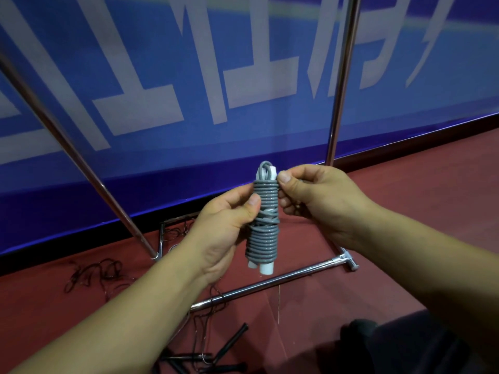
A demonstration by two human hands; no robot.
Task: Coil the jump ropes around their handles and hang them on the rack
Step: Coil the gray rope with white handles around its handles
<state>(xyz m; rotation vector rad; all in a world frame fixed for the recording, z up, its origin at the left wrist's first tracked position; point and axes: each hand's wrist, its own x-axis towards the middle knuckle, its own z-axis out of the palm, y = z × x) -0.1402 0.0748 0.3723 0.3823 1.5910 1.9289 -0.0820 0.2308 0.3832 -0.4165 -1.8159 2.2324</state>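
Note:
A grey jump rope is wound tightly around its two white handles, whose ends stick out at the bottom. The bundle stands upright in front of me. My left hand grips its middle from the left, thumb on the coils. My right hand pinches the top of the bundle, where a small grey loop rises beside a white handle tip. The chrome rack's uprights stand behind, and its base bar lies on the floor.
Thin black ropes lie tangled on the red floor at the left. Black handles lie near the bottom centre. A blue banner with white characters covers the wall behind the rack.

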